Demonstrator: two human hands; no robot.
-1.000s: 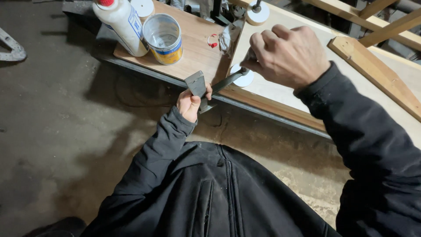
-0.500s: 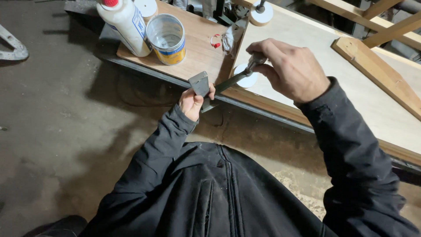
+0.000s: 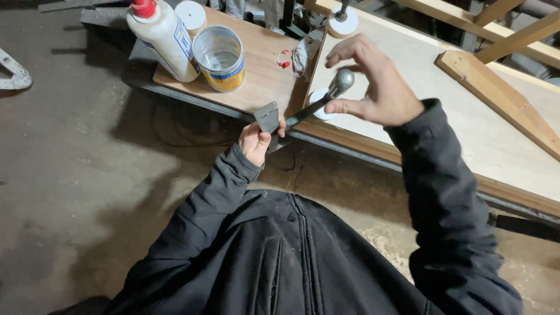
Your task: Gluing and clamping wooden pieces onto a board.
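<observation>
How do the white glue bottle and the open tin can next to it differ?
The white glue bottle is taller and closed with a red cap; the tin can is shorter, and its top is open so you can see inside. The bottle is white plastic, while the can is shiny metal with a yellow and blue label. Both stand upright, side by side, on the brown wooden board.

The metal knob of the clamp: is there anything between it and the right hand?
Nothing visible. The right hand has its fingertips at the metal knob, fingers spread open above it. The left hand holds the clamp's lower end beside the workbench edge.
</observation>
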